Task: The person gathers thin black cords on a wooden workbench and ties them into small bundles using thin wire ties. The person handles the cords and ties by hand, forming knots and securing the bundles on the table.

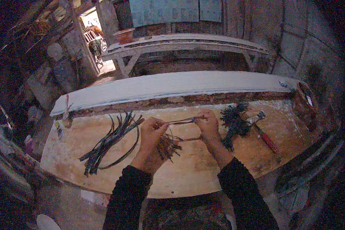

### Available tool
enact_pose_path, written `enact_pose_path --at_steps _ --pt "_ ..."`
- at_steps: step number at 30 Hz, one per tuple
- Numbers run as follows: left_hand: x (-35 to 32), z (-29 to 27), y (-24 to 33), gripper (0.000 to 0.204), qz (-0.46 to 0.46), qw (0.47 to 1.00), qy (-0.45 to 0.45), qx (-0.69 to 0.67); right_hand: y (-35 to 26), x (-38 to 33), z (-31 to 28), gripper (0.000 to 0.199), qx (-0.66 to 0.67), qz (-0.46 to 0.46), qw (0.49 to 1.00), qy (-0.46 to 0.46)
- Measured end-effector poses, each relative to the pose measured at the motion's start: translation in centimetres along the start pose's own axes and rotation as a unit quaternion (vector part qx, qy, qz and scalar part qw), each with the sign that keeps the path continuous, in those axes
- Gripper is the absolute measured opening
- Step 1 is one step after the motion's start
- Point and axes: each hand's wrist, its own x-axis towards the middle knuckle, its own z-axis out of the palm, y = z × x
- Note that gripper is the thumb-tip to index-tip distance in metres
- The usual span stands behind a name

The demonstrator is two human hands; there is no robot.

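Note:
My left hand (151,138) and my right hand (208,125) hold a thin dark strip (182,122) stretched between them, above a worn wooden board (195,172). A small bundle of brown fibres (168,146) hangs below my left hand, and I cannot tell whether that hand holds it or it lies on the board. A pile of long dark strips (109,142) lies to the left of my left hand. Right of my right hand sits a dark tufted bundle (234,122).
A red-handled tool (266,138) lies right of the tufted bundle. A long pale plank (172,86) runs behind the board, with a dark pot (304,105) at its right end. A pale bench (188,43) stands further back. A doorway (92,34) opens at the upper left.

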Motion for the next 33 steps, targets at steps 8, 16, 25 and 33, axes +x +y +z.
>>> enact_pose_path --at_steps 8,16,25,33 --pt "1.7 -0.8 -2.4 0.014 0.027 0.993 0.107 -0.044 -0.4 -2.1 1.1 0.01 0.161 0.047 0.931 -0.325" --pt "1.5 -1.1 -3.4 0.015 -0.11 0.975 0.051 -0.186 -4.0 -4.0 0.9 0.015 0.168 0.017 0.907 -0.386" --pt "1.2 0.6 -4.6 0.014 0.027 0.994 -0.025 -0.106 -4.0 -3.0 0.4 0.011 0.168 0.15 0.926 -0.303" --pt "-0.3 1.0 -1.3 0.011 0.059 0.943 -0.308 -0.112 -0.5 -1.4 1.0 0.013 0.129 0.046 0.981 -0.136"
